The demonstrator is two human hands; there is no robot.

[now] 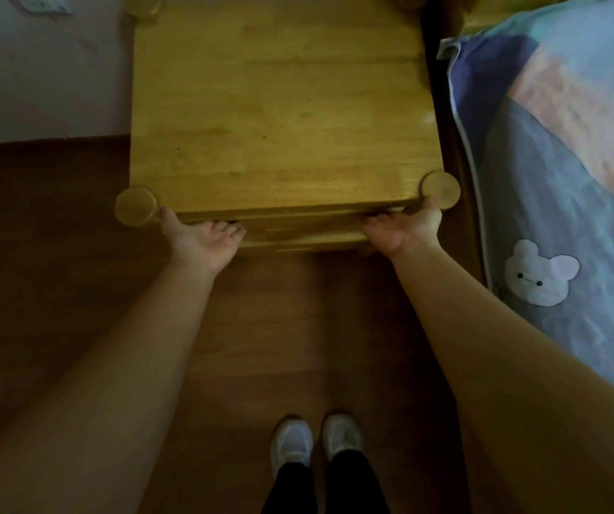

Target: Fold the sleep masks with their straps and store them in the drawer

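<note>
Fingers (229,228) of the left hand (201,241) and of the right hand (402,228) are tucked against the top edge of the drawer (298,235), just under the nightstand (279,116) top. Whether they grip it, I cannot tell. Beside it lies the bed (565,179).

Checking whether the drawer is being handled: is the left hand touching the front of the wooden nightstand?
Touching. The head view shows the left hand with fingers curled against the drawer front of the light wooden nightstand, no gap visible.
</note>
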